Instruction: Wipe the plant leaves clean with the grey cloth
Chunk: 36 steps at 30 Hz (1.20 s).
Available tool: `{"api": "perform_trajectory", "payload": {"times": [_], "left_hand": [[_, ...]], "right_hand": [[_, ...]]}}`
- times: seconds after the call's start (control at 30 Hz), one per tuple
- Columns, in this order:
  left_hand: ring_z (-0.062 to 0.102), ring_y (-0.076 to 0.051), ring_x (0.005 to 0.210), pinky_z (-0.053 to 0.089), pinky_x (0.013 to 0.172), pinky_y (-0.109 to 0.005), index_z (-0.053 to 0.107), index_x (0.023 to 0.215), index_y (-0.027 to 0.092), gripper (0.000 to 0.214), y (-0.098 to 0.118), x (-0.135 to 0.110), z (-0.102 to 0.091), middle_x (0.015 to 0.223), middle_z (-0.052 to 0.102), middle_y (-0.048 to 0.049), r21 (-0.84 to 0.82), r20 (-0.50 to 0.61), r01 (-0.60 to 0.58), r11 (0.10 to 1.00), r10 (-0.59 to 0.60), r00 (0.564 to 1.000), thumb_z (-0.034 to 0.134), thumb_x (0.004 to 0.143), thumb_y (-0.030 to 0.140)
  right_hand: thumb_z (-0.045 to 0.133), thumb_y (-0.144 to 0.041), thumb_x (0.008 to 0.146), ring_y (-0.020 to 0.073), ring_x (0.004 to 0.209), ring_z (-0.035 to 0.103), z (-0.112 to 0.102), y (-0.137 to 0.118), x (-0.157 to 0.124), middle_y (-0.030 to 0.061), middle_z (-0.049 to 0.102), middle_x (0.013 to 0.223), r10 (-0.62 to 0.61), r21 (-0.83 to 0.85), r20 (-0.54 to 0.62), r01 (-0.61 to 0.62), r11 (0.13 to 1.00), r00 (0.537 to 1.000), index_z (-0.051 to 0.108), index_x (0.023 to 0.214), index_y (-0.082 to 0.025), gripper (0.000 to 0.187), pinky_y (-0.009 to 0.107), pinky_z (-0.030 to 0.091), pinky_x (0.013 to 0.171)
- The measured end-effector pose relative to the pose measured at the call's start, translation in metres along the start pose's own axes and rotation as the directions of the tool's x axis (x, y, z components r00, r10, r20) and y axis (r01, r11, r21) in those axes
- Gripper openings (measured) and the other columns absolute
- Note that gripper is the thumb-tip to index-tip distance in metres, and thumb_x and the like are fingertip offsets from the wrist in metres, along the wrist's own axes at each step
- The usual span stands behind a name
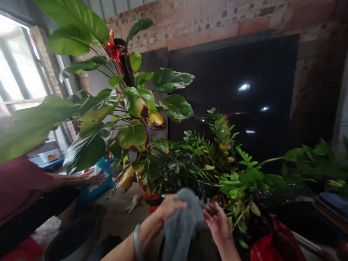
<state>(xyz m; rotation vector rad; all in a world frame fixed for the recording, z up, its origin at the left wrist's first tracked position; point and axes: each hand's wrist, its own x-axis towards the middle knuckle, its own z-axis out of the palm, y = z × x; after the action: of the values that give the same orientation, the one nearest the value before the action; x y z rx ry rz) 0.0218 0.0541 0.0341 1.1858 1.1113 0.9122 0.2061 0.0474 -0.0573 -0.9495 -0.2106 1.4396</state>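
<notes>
One grey cloth (182, 226) hangs gripped in the left hand (170, 207), beside the loosely open right hand (216, 220). Left of the left hand stands one dark tub (72, 241), contents unclear.

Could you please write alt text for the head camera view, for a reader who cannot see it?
A person's left hand grips a grey cloth, with the open right hand beside it, in front of leafy green plants. The tallest plant has some yellowed, browning leaves, and at the left another person holds out an arm.
</notes>
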Motion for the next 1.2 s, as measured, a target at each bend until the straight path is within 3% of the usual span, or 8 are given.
{"api": "perform_trajectory", "payload": {"times": [0.13, 0.33, 0.53, 0.63, 0.77, 0.87, 1.0, 1.2], "left_hand": [[0.063, -0.018, 0.062, 0.048, 0.064, -0.026, 0.075, 0.075, 0.018, 0.020, -0.010, -0.029, -0.012, 0.067, 0.072, 0.0016, -0.072, 0.165, 0.107, 0.992, -0.094, 0.982, 0.067, 0.057, 0.018], [0.065, -0.016, 0.065, 0.052, 0.070, -0.029, 0.066, 0.093, 0.017, 0.036, 0.079, -0.014, -0.011, 0.072, 0.071, 0.0013, -0.415, -0.189, -0.239, 0.878, 0.174, 0.966, 0.073, 0.058, 0.021], [0.063, -0.021, 0.055, 0.051, 0.064, -0.035, 0.063, 0.073, 0.013, 0.034, 0.005, -0.004, 0.013, 0.057, 0.069, -0.0037, -0.438, -0.031, 0.178, 0.881, -0.213, 0.977, 0.073, 0.041, 0.011], [0.064, -0.020, 0.060, 0.051, 0.067, -0.036, 0.062, 0.076, 0.017, 0.039, -0.026, -0.017, 0.020, 0.065, 0.071, -0.0027, -0.500, -0.108, 0.148, 0.853, -0.231, 0.967, 0.075, 0.040, 0.012], [0.064, -0.019, 0.062, 0.050, 0.068, -0.035, 0.062, 0.077, 0.017, 0.038, -0.026, -0.028, 0.025, 0.067, 0.070, -0.0016, -0.505, -0.179, 0.039, 0.862, -0.148, 0.973, 0.076, 0.041, 0.013], [0.060, -0.017, 0.052, 0.048, 0.056, -0.030, 0.063, 0.071, 0.017, 0.029, -0.020, -0.034, 0.016, 0.055, 0.065, 0.0021, -0.416, -0.150, 0.075, 0.906, -0.150, 0.977, 0.070, 0.043, 0.014], [0.056, -0.014, 0.046, 0.041, 0.047, -0.023, 0.069, 0.063, 0.015, 0.018, -0.011, -0.043, -0.005, 0.049, 0.063, 0.0041, -0.003, 0.031, 0.125, 0.992, -0.125, 0.992, 0.058, 0.050, 0.012], [0.049, -0.012, 0.045, 0.034, 0.043, -0.020, 0.071, 0.051, 0.016, 0.013, 0.007, -0.040, 0.006, 0.045, 0.059, 0.0071, 0.390, 0.333, 0.003, 0.921, -0.144, 0.932, 0.062, 0.046, 0.008]], "right_hand": [[0.073, -0.046, 0.049, 0.0183, 0.055, 0.063, -0.002, -0.001, -0.002, -0.0005, 0.065, 0.059, 0.010, 0.019, -0.031, -0.009, 1.000, 0.999, 0.054, 0.071, -0.022, 0.038, 0.034, 0.049, 0.059], [0.076, -0.040, 0.047, 0.0171, 0.056, 0.062, -0.008, -0.009, -0.002, 0.0004, 0.066, 0.061, 0.080, 0.059, 0.021, -0.081, 0.995, 0.997, 0.056, 0.071, -0.021, 0.037, 0.033, 0.050, 0.063], [0.074, -0.048, 0.047, 0.0173, 0.057, 0.062, -0.001, -0.007, -0.008, 0.0006, 0.066, 0.064, 0.017, 0.050, 0.027, -0.019, 0.999, 0.999, 0.056, 0.074, -0.021, 0.043, 0.033, 0.049, 0.062], [0.072, -0.053, 0.048, 0.0178, 0.055, 0.062, -0.002, -0.005, -0.013, 0.0010, 0.065, 0.062, 0.021, -0.114, -0.044, -0.026, 0.993, 0.999, 0.055, 0.074, -0.020, 0.045, 0.032, 0.048, 0.055], [0.076, -0.049, 0.046, 0.0174, 0.046, 0.059, -0.013, -0.007, -0.019, -0.0009, 0.060, 0.054, 0.000, -0.269, -0.159, -0.044, 0.962, 0.987, 0.054, 0.072, -0.020, 0.045, 0.024, 0.038, 0.040], [0.079, -0.047, 0.043, 0.0125, 0.037, 0.050, -0.021, -0.016, -0.029, -0.0003, 0.058, 0.049, -0.085, -0.386, -0.095, 0.042, 0.922, 0.992, 0.056, 0.065, -0.018, 0.044, 0.021, 0.029, 0.034], [0.081, -0.047, 0.042, 0.0179, 0.057, 0.059, -0.020, -0.028, -0.053, 0.0052, 0.067, 0.066, -0.158, -0.301, 0.152, 0.198, 0.933, 0.976, 0.065, 0.080, -0.016, 0.052, 0.026, 0.044, 0.047], [0.081, -0.029, 0.039, 0.0276, 0.094, 0.059, -0.003, -0.008, -0.090, 0.0074, 0.069, 0.095, 0.113, -0.376, 0.552, 0.126, 0.918, 0.826, 0.064, 0.104, -0.015, 0.068, 0.037, 0.044, 0.084]]}}
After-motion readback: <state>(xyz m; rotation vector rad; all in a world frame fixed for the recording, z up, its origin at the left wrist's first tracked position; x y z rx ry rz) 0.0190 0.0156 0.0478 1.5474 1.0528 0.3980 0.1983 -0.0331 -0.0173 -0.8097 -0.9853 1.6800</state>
